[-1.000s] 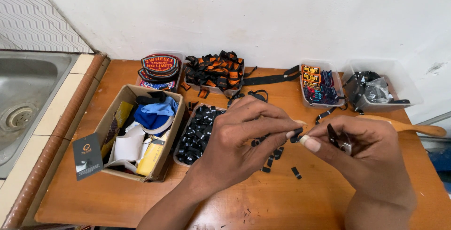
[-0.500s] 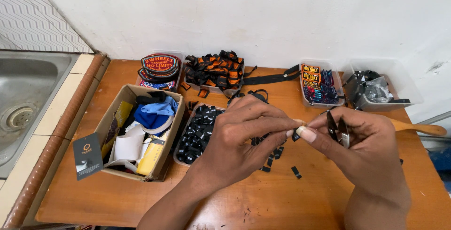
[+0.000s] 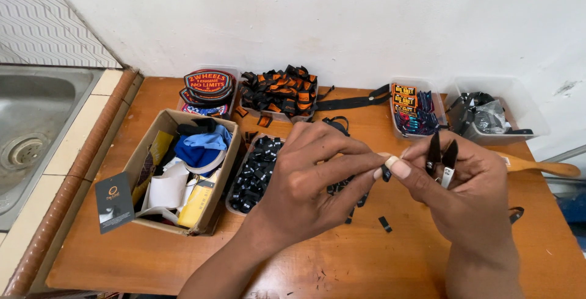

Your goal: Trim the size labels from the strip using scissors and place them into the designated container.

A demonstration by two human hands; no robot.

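Over the middle of the wooden table (image 3: 152, 256), my left hand (image 3: 308, 180) pinches a small black label piece (image 3: 386, 174) between thumb and forefinger. My right hand (image 3: 467, 189) meets it from the right, its thumb and forefinger touching the same piece, and grips small black thread snips (image 3: 442, 157) with the blades pointing up. Several cut black pieces (image 3: 384, 223) lie on the table just below the hands. A clear tray of small black labels (image 3: 253, 174) sits to the left of my left hand.
A cardboard box (image 3: 146, 152) of cloth and paper stands at the left. Round patches (image 3: 209, 85), a pile of orange-black straps (image 3: 278, 91) and two clear tubs (image 3: 415, 113) (image 3: 525, 113) line the wall. A wooden handle (image 3: 537, 166) lies right; a steel sink (image 3: 30, 134) far left.
My right hand has moved left and up, closing on the left hand until the fingertips meet at the small black piece. The snips have tipped upright.
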